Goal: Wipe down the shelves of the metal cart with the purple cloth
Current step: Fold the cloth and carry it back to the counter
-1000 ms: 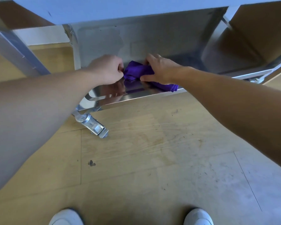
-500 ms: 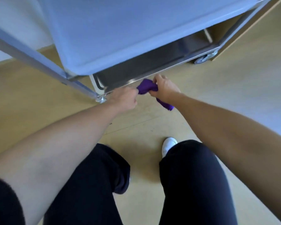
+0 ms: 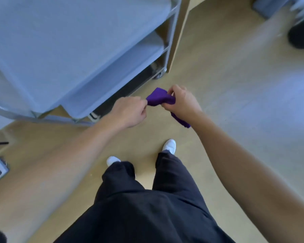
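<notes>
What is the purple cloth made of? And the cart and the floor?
The purple cloth looks like soft fabric: it bunches and droops. The cart looks like smooth grey metal, faintly shiny. The floor seems pale matte wood or wood-look boards.

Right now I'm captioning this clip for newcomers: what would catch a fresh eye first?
The bunched bright purple cloth stands out at centre, pinched by the left hand and gripped by the right hand above the pale wooden floor. Upper left looms the grey metal cart with stacked shelves.
</notes>
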